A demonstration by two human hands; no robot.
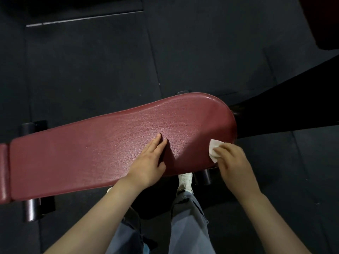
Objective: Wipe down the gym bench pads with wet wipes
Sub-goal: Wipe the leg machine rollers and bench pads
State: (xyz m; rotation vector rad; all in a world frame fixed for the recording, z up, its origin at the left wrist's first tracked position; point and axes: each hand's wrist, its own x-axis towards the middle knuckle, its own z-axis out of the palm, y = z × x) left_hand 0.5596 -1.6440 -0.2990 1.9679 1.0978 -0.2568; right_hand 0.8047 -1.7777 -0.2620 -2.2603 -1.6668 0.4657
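Note:
A dark red padded bench pad (102, 149) runs across the view from the left edge to a rounded end at the right. Its surface looks damp and glossy near the middle and the far end. My left hand (146, 162) lies flat on the pad with straight fingers, near its front edge. My right hand (233, 162) holds a folded white wet wipe (213, 148) against the pad's front right edge, fingers curled over the wipe. A second red pad (3, 169) starts at the far left edge.
Black frame feet (31, 209) stick out under the pad at the lower left, upper left and near my shoe (185, 181). A black beam (286, 114) leads away from the bench's right end. Dark rubber floor mats (91, 66) surround everything.

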